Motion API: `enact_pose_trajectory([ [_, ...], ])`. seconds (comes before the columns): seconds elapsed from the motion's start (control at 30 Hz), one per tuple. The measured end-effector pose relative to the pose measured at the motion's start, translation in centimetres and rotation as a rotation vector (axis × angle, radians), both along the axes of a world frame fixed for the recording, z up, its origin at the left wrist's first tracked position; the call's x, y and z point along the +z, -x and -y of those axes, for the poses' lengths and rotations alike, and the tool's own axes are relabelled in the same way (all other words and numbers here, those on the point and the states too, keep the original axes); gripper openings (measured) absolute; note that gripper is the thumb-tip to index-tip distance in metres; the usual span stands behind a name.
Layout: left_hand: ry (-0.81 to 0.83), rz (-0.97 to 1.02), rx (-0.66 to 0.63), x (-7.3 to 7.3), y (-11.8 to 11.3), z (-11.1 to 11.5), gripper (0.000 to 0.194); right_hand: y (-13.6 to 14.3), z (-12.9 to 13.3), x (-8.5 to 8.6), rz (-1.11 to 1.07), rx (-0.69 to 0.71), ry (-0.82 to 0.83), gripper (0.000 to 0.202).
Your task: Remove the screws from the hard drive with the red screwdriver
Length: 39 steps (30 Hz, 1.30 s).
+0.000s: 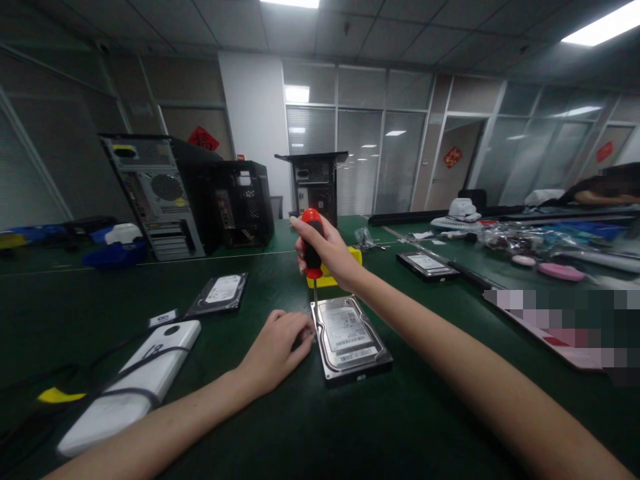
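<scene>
A silver hard drive (345, 330) with a white label lies flat on the green table, directly in front of me. My right hand (323, 247) is wrapped round the red and black handle of a screwdriver (313, 257). The screwdriver stands nearly upright, its shaft pointing down to the drive's upper left edge. My left hand (283, 343) rests on the table with its fingers curled against the drive's left side. Its fingertips are blurred there, close to the screwdriver's tip. Behind my right hand a yellow object (327, 280) is partly hidden.
Other hard drives lie at left (223, 292) and right (427, 263). A white power strip (135, 387) with black cable is at near left. Computer cases (160, 193) stand behind. Bagged parts (515, 240) are at right; a person's arm (603, 195) shows at far right.
</scene>
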<state>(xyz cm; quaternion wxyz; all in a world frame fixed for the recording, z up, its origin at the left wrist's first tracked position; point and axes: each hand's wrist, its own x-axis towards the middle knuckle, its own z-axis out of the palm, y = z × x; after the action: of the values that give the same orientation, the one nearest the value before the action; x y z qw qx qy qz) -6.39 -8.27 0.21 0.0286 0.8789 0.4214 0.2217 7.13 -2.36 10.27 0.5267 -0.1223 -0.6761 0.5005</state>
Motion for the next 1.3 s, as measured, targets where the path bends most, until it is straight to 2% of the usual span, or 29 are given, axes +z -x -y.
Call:
enact_pose_trajectory([
  [0.1,-0.007,-0.003,-0.002,0.00,0.02,-0.02,0.009,0.00,-0.15,0.04,0.002,-0.001,0.023,0.034],
  [0.33,-0.002,-0.004,0.005,0.14,-0.08,0.13,0.010,0.11,-0.47,0.12,-0.012,0.098,0.061,0.033],
  [0.63,-0.002,0.009,0.003,0.05,-0.04,0.01,0.010,-0.13,-0.05,0.36,0.007,-0.018,0.044,0.031],
  [0.83,-0.002,0.010,-0.001,0.04,-0.04,-0.02,0.010,0.02,-0.16,0.19,0.022,0.036,-0.001,0.034],
  [0.93,-0.004,0.011,-0.004,-0.03,0.02,-0.03,0.010,-0.11,-0.08,0.26,0.040,0.017,0.002,0.032],
  [1.17,0.004,0.011,0.003,0.04,0.04,0.01,0.010,-0.30,0.16,0.59,0.063,-0.001,0.063,0.032],
  [1.3,0.007,0.014,0.003,0.01,0.02,-0.01,0.010,-0.12,-0.01,0.50,0.063,0.035,0.127,0.038],
])
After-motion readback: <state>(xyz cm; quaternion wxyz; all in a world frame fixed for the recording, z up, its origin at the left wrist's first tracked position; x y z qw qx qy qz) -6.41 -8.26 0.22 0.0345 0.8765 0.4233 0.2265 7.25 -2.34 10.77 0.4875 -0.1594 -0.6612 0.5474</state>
